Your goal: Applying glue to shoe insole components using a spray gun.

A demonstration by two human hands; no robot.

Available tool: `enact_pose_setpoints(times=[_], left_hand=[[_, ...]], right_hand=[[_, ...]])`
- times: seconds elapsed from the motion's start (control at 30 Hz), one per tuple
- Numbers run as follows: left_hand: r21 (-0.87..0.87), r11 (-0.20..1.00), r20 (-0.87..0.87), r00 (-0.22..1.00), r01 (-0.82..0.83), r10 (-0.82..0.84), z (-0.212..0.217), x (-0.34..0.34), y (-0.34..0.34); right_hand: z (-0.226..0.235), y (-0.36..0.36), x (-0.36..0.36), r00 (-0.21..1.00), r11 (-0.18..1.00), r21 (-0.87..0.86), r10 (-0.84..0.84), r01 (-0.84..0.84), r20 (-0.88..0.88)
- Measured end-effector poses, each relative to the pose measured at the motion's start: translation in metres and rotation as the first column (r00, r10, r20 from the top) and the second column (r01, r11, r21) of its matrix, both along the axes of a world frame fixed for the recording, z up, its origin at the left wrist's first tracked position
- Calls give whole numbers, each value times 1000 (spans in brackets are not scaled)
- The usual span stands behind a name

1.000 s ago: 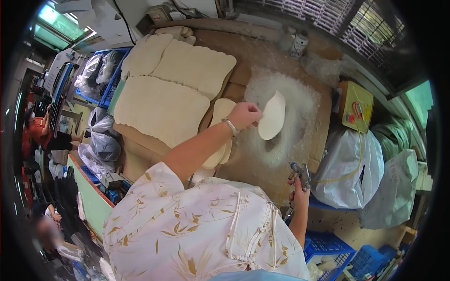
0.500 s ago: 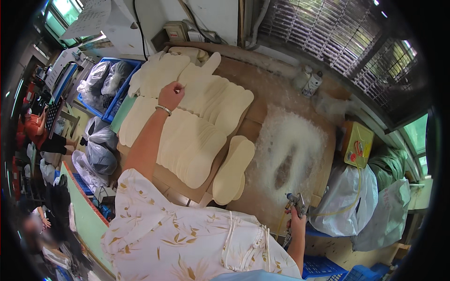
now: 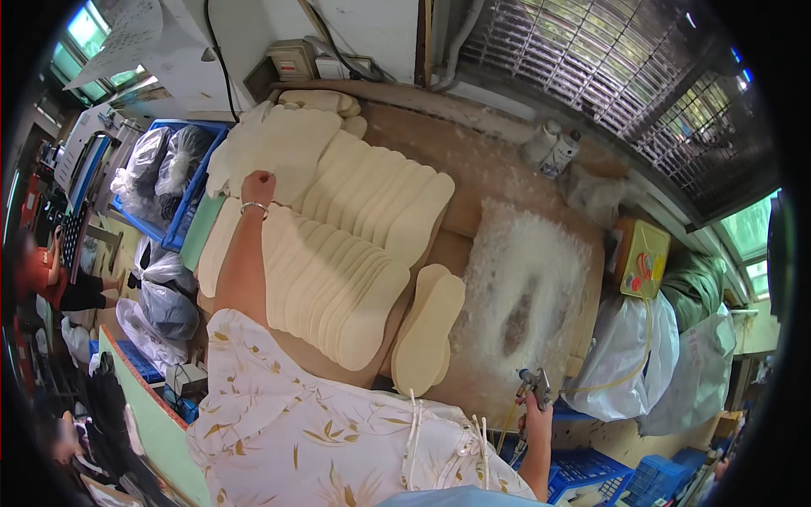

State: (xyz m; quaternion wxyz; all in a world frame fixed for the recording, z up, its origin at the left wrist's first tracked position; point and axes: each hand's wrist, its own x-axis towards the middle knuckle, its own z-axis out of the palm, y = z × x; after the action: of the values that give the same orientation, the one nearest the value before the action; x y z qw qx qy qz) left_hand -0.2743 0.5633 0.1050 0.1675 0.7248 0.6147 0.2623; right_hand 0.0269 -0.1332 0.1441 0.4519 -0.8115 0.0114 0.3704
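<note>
My left hand (image 3: 258, 186) is closed with its fingertips together above the cream insoles, at the left end of the rows. Whether anything is pinched in it is too small to make out. Below it, a front row of overlapping insoles (image 3: 338, 291) fans out to the right, and a second fanned row (image 3: 380, 194) lies behind. At the lower right, my right hand (image 3: 537, 418) grips a metal spray gun (image 3: 536, 385) with a yellowish hose. Just left of the gun, two insoles (image 3: 427, 325) overlap on the brown board.
A white-crusted patch (image 3: 528, 279) with a dark, sole-shaped middle covers the board's right side. Bottles (image 3: 559, 154) stand at the back. A yellow can (image 3: 644, 260) and white bags (image 3: 629, 355) are to the right. A blue crate (image 3: 173, 186) holds bags at left. Other people are farther left.
My left hand has moved left across the insoles. The insole that stuck out at the back of the far row no longer does, and that row shows more spread. The spray gun stays in my right hand.
</note>
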Motion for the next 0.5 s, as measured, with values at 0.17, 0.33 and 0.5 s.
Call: enact_pose_setpoints(times=[0.17, 0.33, 0.5], left_hand=[[22, 993, -31, 993, -112, 113, -14, 1, -4], [30, 989, -272, 951, -147, 149, -26, -9, 1], [324, 943, -187, 971, -79, 146, 8, 35, -75]], right_hand=[[2, -6, -10, 1000, 1000, -1, -11, 11, 25], [8, -10, -15, 999, 999, 35, -36, 35, 29], [2, -23, -10, 996, 1000, 3, -15, 14, 88]])
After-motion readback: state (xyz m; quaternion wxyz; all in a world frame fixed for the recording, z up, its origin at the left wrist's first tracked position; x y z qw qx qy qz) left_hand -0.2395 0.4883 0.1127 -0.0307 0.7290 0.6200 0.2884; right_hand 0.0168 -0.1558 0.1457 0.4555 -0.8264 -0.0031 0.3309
